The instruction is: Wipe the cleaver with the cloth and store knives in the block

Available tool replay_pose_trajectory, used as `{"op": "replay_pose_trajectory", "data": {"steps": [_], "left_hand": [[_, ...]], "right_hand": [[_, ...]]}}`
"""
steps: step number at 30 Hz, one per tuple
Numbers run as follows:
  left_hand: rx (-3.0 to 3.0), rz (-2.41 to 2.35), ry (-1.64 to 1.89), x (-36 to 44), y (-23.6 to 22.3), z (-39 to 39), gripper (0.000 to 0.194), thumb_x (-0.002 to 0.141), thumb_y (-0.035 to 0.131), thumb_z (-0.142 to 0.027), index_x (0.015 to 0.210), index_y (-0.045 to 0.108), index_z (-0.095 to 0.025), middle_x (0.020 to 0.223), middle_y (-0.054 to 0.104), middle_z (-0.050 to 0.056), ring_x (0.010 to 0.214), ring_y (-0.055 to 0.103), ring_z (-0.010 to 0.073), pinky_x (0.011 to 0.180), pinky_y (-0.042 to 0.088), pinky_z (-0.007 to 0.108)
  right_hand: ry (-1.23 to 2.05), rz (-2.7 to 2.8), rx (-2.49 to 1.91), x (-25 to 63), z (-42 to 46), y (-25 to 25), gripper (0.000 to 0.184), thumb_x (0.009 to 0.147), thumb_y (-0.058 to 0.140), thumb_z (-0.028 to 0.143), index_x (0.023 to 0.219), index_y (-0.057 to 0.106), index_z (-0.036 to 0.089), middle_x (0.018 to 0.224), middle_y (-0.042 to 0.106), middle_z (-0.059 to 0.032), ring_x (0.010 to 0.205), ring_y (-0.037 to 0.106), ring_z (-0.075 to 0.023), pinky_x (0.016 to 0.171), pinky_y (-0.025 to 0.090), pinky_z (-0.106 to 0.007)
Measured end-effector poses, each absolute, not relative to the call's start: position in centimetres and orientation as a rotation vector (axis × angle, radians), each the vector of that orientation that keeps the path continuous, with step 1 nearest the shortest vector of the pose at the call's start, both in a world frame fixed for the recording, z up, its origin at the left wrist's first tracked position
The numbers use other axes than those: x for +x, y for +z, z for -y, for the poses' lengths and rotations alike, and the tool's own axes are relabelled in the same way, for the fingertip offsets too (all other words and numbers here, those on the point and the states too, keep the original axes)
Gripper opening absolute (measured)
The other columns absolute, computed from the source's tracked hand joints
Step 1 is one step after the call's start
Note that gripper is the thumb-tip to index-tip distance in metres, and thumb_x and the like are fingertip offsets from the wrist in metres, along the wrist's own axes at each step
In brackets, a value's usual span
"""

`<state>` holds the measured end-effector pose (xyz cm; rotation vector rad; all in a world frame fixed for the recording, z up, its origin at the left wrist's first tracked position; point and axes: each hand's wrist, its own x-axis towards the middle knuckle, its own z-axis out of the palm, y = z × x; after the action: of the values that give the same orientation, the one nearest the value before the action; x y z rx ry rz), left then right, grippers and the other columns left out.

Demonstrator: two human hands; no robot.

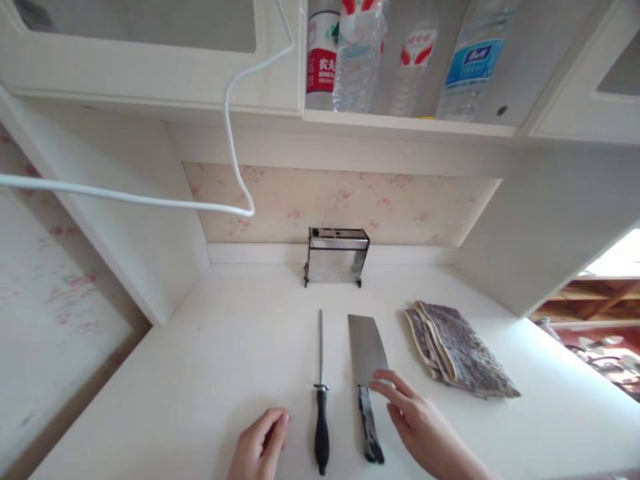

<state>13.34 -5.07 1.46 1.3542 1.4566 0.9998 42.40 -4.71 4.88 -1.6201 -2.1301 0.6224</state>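
A cleaver (367,350) with a dark handle lies on the white counter (225,347), blade pointing away from me. A sharpening steel (321,393) with a black handle lies parallel to it on its left. My right hand (417,420) is open, fingers stretched toward the cleaver where the blade meets the handle, fingertips touching or nearly touching it. My left hand (260,447) rests near the front edge, left of the steel's handle, fingers loosely curled and holding nothing.
A shiny metal knife holder (336,257) stands at the back against the floral wall. A folded patterned cloth (457,350) lies to the right. Water bottles (360,53) stand on the shelf above. A white cable (230,133) hangs at upper left.
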Motion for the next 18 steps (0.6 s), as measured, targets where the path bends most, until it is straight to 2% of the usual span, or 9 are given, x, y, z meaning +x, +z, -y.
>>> {"op": "replay_pose_trajectory", "data": {"steps": [4,8,14,18], "left_hand": [[1.317,-1.448,1.046,13.1,1.7,5.4,0.04,0.079,0.052,-0.059,0.076,0.066,-0.021,0.058,0.051,0.0,0.057,0.049,0.0156,0.055,0.04,0.021],[1.323,-1.444,1.09,13.4,1.4,5.6,0.041,0.079,0.052,-0.059,0.074,0.066,-0.02,0.057,0.048,-0.001,0.055,0.045,0.0143,0.053,0.037,0.021],[1.259,-1.428,1.074,13.2,1.1,5.3,0.044,0.075,0.054,-0.062,0.077,0.067,-0.02,0.056,0.05,-0.001,0.051,0.045,0.0137,0.046,0.036,0.021],[1.279,-1.394,1.027,12.8,0.9,5.1,0.044,0.075,0.056,-0.062,0.078,0.066,-0.019,0.057,0.051,0.0,0.052,0.046,0.0139,0.046,0.038,0.021]], "right_hand": [[0.67,2.333,-1.612,41.6,5.0,5.6,0.061,0.076,0.035,0.003,0.125,0.057,0.032,0.14,0.047,-0.0013,0.114,0.057,-0.0197,0.096,0.042,-0.03],[0.62,2.533,-1.55,40.6,5.6,5.4,0.074,0.067,0.038,-0.002,0.129,0.053,0.035,0.141,0.046,0.0015,0.119,0.053,-0.0205,0.098,0.04,-0.03],[0.528,2.652,-1.5,39.9,5.6,6.5,0.063,0.066,0.041,-0.001,0.117,0.062,0.03,0.135,0.052,0.0005,0.102,0.058,-0.0206,0.088,0.043,-0.03],[0.529,2.64,-1.505,39.7,5.4,6.6,0.057,0.069,0.041,-0.001,0.113,0.062,0.027,0.131,0.054,-0.0018,0.102,0.056,-0.0192,0.088,0.041,-0.028]]}}
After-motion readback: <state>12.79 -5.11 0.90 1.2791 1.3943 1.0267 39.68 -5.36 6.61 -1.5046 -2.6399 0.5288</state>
